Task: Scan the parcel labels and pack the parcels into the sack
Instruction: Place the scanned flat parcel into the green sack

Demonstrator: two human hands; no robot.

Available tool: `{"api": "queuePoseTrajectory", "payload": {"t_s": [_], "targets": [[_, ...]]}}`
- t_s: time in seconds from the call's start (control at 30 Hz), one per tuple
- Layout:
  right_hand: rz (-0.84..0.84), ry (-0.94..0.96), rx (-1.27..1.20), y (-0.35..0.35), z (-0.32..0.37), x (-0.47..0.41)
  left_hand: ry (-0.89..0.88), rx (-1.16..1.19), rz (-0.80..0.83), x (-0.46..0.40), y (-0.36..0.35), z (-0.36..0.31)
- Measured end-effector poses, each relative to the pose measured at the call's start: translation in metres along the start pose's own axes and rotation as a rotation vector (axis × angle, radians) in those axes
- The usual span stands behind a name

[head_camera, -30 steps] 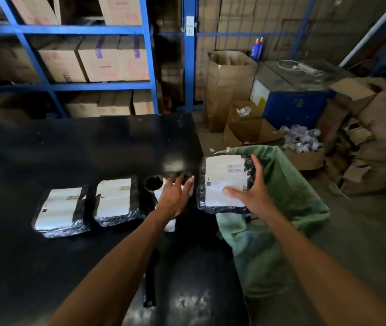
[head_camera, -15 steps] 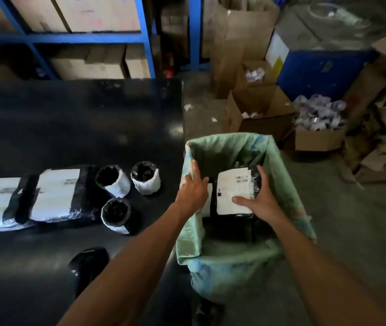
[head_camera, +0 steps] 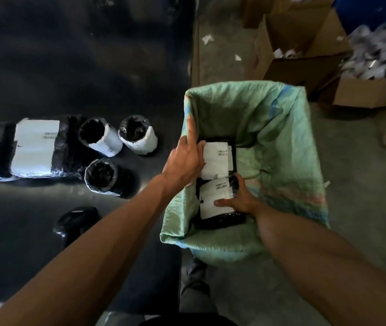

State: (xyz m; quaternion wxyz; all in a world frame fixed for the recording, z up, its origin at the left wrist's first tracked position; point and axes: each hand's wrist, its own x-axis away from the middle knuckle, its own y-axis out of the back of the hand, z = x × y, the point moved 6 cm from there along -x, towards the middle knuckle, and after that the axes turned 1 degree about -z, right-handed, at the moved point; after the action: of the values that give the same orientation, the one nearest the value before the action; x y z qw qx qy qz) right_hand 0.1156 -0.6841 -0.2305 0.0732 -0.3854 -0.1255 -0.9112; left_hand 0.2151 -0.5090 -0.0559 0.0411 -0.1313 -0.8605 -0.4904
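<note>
Here the right hand (head_camera: 239, 198) reaches down inside the green sack (head_camera: 281, 128), fingers wrapped around a black parcel (head_camera: 215, 203) with a white label, while the left hand (head_camera: 184, 158) holds the sack's rim, one finger pointing up.

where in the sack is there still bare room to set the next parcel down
Free: the sack floor right of and beyond the two parcels, out to its far and right walls. Crowded: the near-left corner, where the right hand presses the near parcel, the far parcel lies beyond it, and the left hand holds the rim.
</note>
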Motion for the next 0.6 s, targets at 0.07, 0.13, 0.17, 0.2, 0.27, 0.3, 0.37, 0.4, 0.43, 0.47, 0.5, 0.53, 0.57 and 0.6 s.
{"api": "queuePoseTrajectory", "payload": {"t_s": [0.07,0.13,0.17,0.2,0.27,0.3,0.37,0.4,0.43,0.47,0.5,0.53,0.57,0.6], "targets": [[-0.023,0.001,-0.011,-0.01,-0.007,-0.005,-0.009,0.003,0.002,0.0,0.001,-0.001],[-0.061,0.019,-0.014,-0.018,-0.017,-0.009,-0.009,0.01,0.007,0.001,0.001,0.0],[-0.079,0.03,-0.014,-0.021,-0.02,-0.01,-0.013,0.008,0.006,0.002,0.002,0.0],[-0.087,0.038,-0.017,-0.025,-0.026,-0.014,-0.014,-0.002,0.009,0.002,0.001,0.001],[-0.099,0.05,0.019,-0.027,-0.034,-0.02,-0.014,-0.041,0.006,-0.001,-0.001,0.001],[-0.108,0.053,0.039,-0.027,-0.04,-0.024,-0.015,-0.062,0.006,-0.002,-0.003,0.0],[-0.104,0.042,0.083,-0.028,-0.051,-0.032,-0.017,-0.071,0.011,-0.002,-0.007,-0.003],[-0.101,0.023,0.118,-0.029,-0.052,-0.032,-0.023,-0.066,0.009,-0.002,-0.009,-0.005],[-0.104,0.007,0.142,-0.031,-0.048,-0.03,-0.028,-0.061,0.006,-0.001,-0.01,-0.006],[-0.101,-0.014,0.163,-0.032,-0.046,-0.029,-0.03,-0.061,0.006,0.0,-0.011,-0.006],[-0.097,-0.042,0.186,-0.035,-0.046,-0.029,-0.03,-0.066,0.008,0.0,-0.012,-0.005],[-0.096,-0.067,0.214,-0.037,-0.047,-0.031,-0.028,-0.073,0.008,-0.001,-0.012,-0.004],[-0.103,-0.095,0.242,-0.038,-0.05,-0.032,-0.025,-0.077,0.004,-0.001,-0.012,-0.003],[-0.122,-0.104,0.265,-0.038,-0.053,-0.035,-0.022,-0.076,-0.001,-0.001,-0.011,-0.002]]}}
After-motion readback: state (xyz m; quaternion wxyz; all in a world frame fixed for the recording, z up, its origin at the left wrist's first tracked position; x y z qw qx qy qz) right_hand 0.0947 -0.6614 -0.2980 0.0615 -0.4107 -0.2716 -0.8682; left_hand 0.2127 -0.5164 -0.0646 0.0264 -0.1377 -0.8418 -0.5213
